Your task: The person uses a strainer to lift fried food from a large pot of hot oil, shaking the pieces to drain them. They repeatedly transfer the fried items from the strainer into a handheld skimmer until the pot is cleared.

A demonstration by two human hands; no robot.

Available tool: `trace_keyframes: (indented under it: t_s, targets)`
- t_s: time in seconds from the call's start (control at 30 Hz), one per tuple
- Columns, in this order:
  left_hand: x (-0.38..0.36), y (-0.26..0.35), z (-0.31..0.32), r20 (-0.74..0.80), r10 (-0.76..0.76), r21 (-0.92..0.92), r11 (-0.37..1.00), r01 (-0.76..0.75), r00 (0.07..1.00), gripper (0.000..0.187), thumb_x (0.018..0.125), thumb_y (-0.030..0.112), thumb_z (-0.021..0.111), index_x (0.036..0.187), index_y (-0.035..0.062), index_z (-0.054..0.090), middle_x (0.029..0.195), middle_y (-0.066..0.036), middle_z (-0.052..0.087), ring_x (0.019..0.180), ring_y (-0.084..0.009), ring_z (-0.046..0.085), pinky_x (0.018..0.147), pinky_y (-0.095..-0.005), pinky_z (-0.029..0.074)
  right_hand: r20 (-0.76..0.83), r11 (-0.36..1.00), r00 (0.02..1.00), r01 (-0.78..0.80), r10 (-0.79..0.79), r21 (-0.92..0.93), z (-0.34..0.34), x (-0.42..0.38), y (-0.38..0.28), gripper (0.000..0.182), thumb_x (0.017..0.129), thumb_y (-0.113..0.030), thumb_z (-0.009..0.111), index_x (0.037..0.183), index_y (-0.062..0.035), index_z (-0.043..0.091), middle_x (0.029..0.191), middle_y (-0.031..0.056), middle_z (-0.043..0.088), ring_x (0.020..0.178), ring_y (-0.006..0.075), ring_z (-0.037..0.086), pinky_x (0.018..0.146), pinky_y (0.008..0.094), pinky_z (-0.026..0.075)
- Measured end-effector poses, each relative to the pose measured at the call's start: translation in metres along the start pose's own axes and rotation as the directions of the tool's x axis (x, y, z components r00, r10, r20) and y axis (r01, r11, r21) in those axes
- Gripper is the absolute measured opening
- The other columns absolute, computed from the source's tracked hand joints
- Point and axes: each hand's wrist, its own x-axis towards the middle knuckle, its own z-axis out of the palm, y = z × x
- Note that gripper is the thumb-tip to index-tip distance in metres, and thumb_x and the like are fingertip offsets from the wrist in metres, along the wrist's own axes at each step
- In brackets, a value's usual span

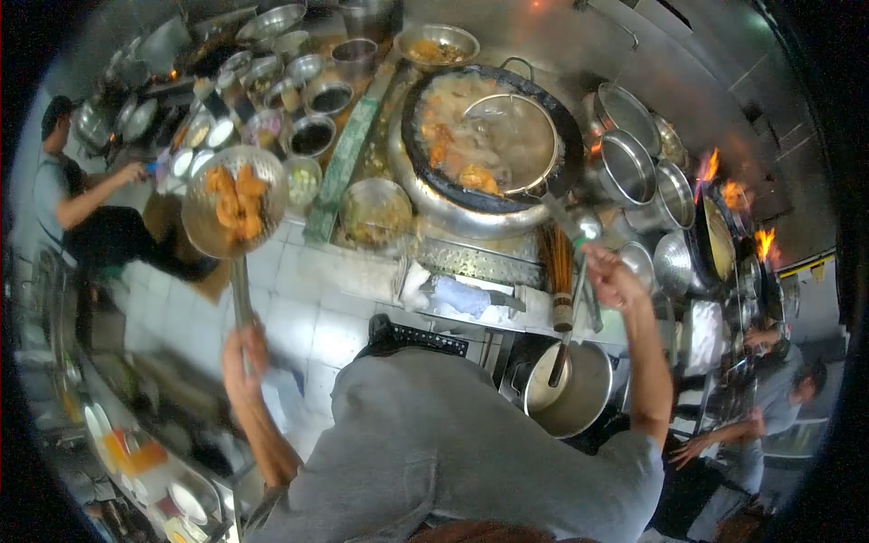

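My left hand (243, 357) is closed round the long handle of a perforated skimmer (197, 217), held out to the left over the floor. Several golden-orange fried pieces (238, 204) lie in its bowl. On the right, my right hand (615, 279) grips the handle of a round strainer (554, 163). Its rim sits in the big wok (579, 154), among bubbling, cloudy liquid. More orange fried pieces (478, 179) float at the left and front of that wok, outside the strainer's ring. What lies under the liquid inside the ring is hidden.
Metal bowls (626, 167) crowd the wok's right side, with flames (766, 244) beyond. A bamboo brush (561, 308) stands near a large pot (593, 389). A green ledge (351, 154) borders the sauce bowls. One person (68, 195) is at left, another (769, 407) at right.
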Motion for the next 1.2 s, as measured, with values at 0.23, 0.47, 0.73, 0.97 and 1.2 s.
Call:
trace_keyframes:
  t_s: [0.23,0.47,0.73,0.97,1.2]
  targets:
    - [-0.005,-0.003,0.000,-0.046,-0.029,-0.044,0.999,0.027,0.999,0.024,0.089,0.006,0.045,0.112,-0.0007,0.046,0.068,-0.003,0.041,0.043,-0.0085,0.039,0.031,-0.0247,0.040,0.007,0.947,0.993,0.111,-0.119,0.300,-0.002,0.010,0.063,0.026,0.093,-0.013,0.054,0.119,-0.0128,0.054,0.059,-0.0015,0.045,0.030,0.0041,0.028,0.023,0.0200,0.020]
    - [-0.004,0.003,0.008,0.078,-0.064,-0.119,0.990,0.073,0.995,0.027,0.090,0.008,0.043,0.115,-0.0013,0.045,0.070,-0.003,0.042,0.044,-0.0089,0.039,0.033,-0.0252,0.039,-0.222,0.899,0.900,0.296,-0.376,-0.323,0.010,-0.011,0.047,0.029,0.094,-0.015,0.052,0.123,-0.0093,0.053,0.060,-0.0016,0.048,0.032,0.0050,0.032,0.028,0.0215,0.024]
    - [0.014,0.009,0.009,0.141,-0.080,-0.069,0.993,0.091,0.987,0.027,0.089,0.006,0.048,0.116,0.0016,0.050,0.070,-0.001,0.055,0.044,-0.0055,0.049,0.031,-0.0160,0.041,-0.219,0.604,0.737,0.306,-0.640,-0.735,0.029,0.040,-0.051,0.029,0.095,-0.014,0.049,0.122,-0.0049,0.056,0.058,-0.0023,0.047,0.044,0.0054,0.040,0.038,0.0231,0.031]
    - [0.016,0.011,-0.001,0.042,-0.026,0.003,1.000,0.025,0.999,0.029,0.086,0.007,0.050,0.115,0.0029,0.050,0.069,0.002,0.050,0.042,-0.0037,0.044,0.029,-0.0157,0.037,-0.106,0.487,0.791,0.259,-0.602,-0.834,-0.043,0.102,-0.093,0.036,0.093,-0.010,0.052,0.129,-0.0047,0.051,0.064,-0.0052,0.048,0.049,0.0036,0.040,0.039,0.0217,0.030]
    - [0.009,0.013,0.003,-0.013,0.004,0.030,1.000,-0.004,1.000,0.026,0.087,0.006,0.048,0.112,0.0003,0.048,0.067,0.000,0.045,0.041,-0.0051,0.039,0.029,-0.0190,0.037,-0.132,0.700,0.926,0.169,-0.355,-0.694,-0.091,0.079,-0.126,0.045,0.091,-0.019,0.058,0.133,-0.0081,0.047,0.055,-0.0028,0.047,0.036,0.0045,0.035,0.031,0.0223,0.023]
